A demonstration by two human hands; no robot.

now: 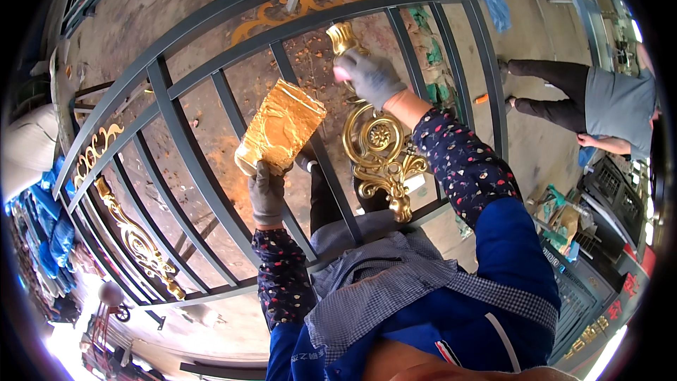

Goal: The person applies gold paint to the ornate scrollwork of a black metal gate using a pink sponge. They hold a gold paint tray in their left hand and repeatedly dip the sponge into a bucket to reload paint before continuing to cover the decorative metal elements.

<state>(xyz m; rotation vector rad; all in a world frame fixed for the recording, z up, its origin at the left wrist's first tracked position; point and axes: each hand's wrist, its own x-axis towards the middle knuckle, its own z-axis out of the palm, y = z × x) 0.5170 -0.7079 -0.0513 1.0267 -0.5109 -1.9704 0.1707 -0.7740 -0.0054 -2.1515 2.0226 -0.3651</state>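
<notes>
My left hand (266, 196), in a grey glove, grips the lower edge of a stack of gold foil sheets (285, 123), wrinkled and shiny on top. My right hand (374, 79), also gloved, is closed at the upper part of a gold scrollwork ornament (381, 136) set between the bars of a dark grey metal railing (173, 113). A small pinkish bit shows at its fingertips, slightly blurred; I cannot tell whether it is a bare fingertip or something held. The ornament has a round flower centre, curling scrolls and a knobbed lower end.
A second gold ornament (137, 240) sits in the railing's left part, and gold scrolls (317, 1) line its top. Gold flakes litter the floor beneath. At the right stands a person in a grey shirt (617, 113). Blue plastic wrap (49, 229) lies at the left.
</notes>
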